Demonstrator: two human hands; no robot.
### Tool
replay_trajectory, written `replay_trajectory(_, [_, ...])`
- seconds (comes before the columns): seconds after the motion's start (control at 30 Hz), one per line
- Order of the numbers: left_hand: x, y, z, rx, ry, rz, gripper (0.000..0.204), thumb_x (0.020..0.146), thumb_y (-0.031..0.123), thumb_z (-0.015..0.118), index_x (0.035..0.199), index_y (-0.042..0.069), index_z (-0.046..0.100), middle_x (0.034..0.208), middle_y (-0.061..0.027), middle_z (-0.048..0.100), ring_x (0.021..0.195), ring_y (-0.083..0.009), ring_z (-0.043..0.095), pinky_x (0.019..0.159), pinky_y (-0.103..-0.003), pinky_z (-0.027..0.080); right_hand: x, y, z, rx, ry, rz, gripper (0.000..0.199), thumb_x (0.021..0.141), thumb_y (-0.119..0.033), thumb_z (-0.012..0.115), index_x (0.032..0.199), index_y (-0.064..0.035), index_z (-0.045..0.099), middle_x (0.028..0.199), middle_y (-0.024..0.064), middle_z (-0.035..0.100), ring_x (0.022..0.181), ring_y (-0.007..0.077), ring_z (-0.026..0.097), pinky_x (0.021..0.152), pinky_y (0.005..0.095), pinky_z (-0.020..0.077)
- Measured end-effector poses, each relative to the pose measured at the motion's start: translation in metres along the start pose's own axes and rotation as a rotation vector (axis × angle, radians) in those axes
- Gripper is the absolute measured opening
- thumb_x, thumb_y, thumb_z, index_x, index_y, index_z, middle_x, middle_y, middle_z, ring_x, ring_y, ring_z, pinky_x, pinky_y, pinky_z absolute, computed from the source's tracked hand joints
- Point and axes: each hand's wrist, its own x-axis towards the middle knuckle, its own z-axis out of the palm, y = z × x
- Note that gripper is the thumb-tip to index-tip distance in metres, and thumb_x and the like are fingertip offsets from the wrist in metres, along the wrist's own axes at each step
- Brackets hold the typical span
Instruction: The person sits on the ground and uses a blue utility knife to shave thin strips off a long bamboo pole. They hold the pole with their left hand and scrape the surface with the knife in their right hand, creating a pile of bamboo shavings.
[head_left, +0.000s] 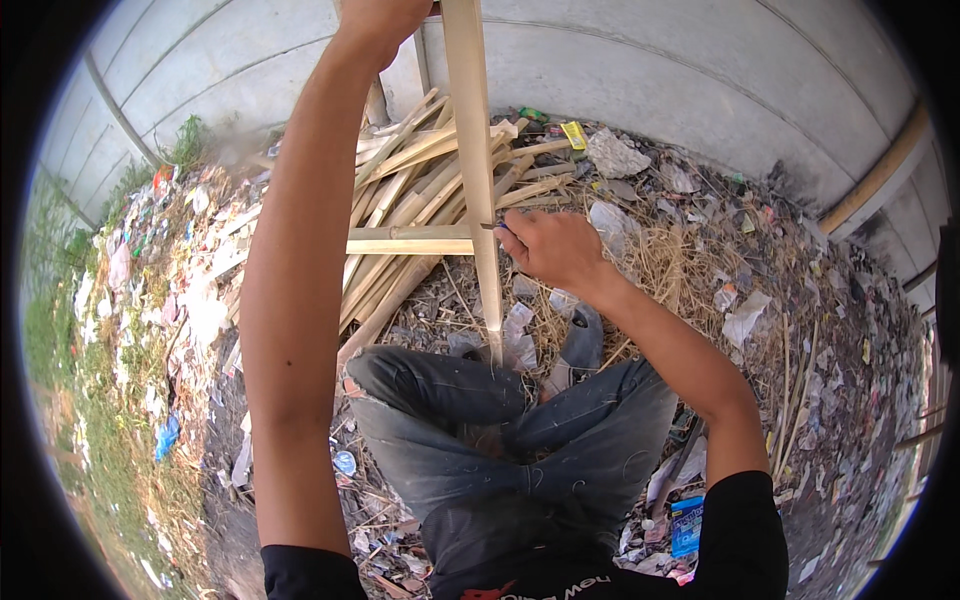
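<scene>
A long pale bamboo strip [468,130] rises from between my legs to the upper edge of the view. High at its top, my left hand [388,18] is closed at the strip, its fingers mostly cut off by the picture's edge. My right hand [553,245] grips a small knife [489,226], whose short dark blade lies against the strip's right edge. Most of the knife's handle is hidden in my fist. Another bamboo piece [415,240] lies crosswise at the strip's left side, at about the knife's height.
Behind the strip lies a heap of split bamboo [405,195], with a grey panel wall [640,80] beyond. My bent legs [430,395] are folded close in front. Litter and dry straw [670,285] cover the ground, with a blue packet [687,527] at lower right.
</scene>
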Motion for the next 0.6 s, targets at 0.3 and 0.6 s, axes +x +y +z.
replay_trajectory(0.3, [0.011,-0.005,-0.01,-0.016,-0.072,-0.054,0.055,0.111,0.032,0.06,0.147,-0.009,0.051,0.113,-0.0226,0.076,0.097,-0.0286,0.075,0.084,-0.043,0.061,-0.016,-0.005,0.03,0.078,0.095,0.042,0.035,0.106,-0.041,0.06,0.086,-0.0113,0.061,0.061,0.0099,0.065,0.051,0.0319,0.067,0.045,0.0456,0.0527])
replay_trajectory(0.6, [-0.008,0.01,-0.007,0.014,0.012,0.006,0.056,0.111,0.032,0.06,0.148,-0.009,0.051,0.112,-0.0216,0.076,0.096,-0.0282,0.075,0.083,-0.042,0.061,-0.031,-0.009,0.035,0.068,-0.049,0.074,0.036,0.105,-0.043,0.059,0.088,-0.0116,0.065,0.061,0.0111,0.067,0.053,0.0333,0.069,0.047,0.0466,0.055])
